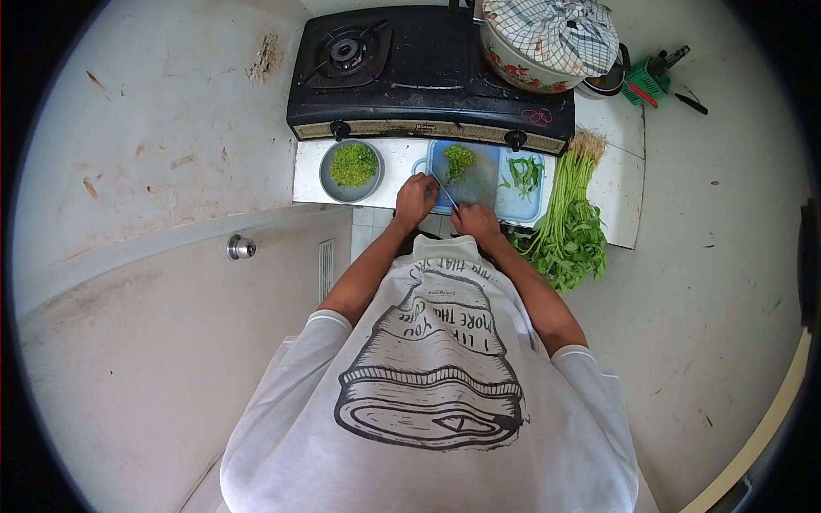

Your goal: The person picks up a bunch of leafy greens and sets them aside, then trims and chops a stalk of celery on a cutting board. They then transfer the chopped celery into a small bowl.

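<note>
My right hand (pixel 475 222) is closed on the handle of a small knife (pixel 445 191), its blade slanting up and left over the blue cutting board (pixel 486 171). Near the blade's tip, at the board's left edge, my left hand (pixel 416 199) has its fingers pressed together; what they hold is too small to tell. Chopped greens (pixel 459 161) lie in a pile on the board just beyond both hands. Loose green leaves (pixel 524 174) rest on the right part of the light blue tray (pixel 535 208). A grey bowl (pixel 326 178) of chopped greens (pixel 353 164) stands to the left.
A black gas stove (pixel 428 64) spans the counter's back, with a cloth-covered pot (pixel 523 79) on its right side. A large leafy bunch (pixel 571 214) hangs over the counter's front edge at right. Farther right are a green basket (pixel 647 82) with utensils and a dark-handled knife (pixel 691 104).
</note>
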Demonstrator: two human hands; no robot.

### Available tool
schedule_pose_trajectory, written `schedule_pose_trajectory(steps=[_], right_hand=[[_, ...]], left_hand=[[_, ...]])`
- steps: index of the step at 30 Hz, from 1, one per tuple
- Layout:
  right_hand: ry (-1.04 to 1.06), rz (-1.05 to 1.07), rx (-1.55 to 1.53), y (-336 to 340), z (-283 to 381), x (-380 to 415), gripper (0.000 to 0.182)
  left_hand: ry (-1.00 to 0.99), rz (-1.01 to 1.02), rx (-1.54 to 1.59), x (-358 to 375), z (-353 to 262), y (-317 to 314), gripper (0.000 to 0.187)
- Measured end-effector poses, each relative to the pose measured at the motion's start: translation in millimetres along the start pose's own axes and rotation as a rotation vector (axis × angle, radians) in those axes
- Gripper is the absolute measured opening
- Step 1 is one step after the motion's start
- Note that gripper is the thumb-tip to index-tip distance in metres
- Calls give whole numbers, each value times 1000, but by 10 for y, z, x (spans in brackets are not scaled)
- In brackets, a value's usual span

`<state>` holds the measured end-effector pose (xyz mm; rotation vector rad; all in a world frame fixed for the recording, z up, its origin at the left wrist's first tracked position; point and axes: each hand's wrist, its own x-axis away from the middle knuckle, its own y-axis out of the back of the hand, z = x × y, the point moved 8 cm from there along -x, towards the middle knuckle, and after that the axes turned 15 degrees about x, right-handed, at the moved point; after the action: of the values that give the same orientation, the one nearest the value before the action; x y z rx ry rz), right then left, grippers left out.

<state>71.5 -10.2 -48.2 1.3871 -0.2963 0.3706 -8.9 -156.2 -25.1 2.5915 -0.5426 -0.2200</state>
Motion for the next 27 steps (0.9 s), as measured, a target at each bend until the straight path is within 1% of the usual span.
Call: schedule_pose_trajectory(steps=[2,5,8,14,17,20,23,27], right_hand=[[15,-19,17,2,19,5,39],[34,-68,-46,-24,49,-71,43],[16,-91,-42,-48,58,-130,43],[-8,-42,-19,-33,-10,-27,41],[-3,-52,-14,-16,18,-45,41],[33,-41,-16,83,89,-4,41],[37,-93,-43,-10,71,-38,43],[13,-88,-29,-39,58,-85,43]], left_hand=[[-14,1,-15,2,-12,1,8],[11,0,-46,12,-11,-7,9],[0,3,-30,33,-42,14,10],[-17,3,-41,80,-51,28,12],[-27,-3,-32,78,-47,34,12],[24,19,-80,63,-53,30,13],[-16,-10,-52,70,-90,44,14],[13,-3,-61,65,-45,22,13]])
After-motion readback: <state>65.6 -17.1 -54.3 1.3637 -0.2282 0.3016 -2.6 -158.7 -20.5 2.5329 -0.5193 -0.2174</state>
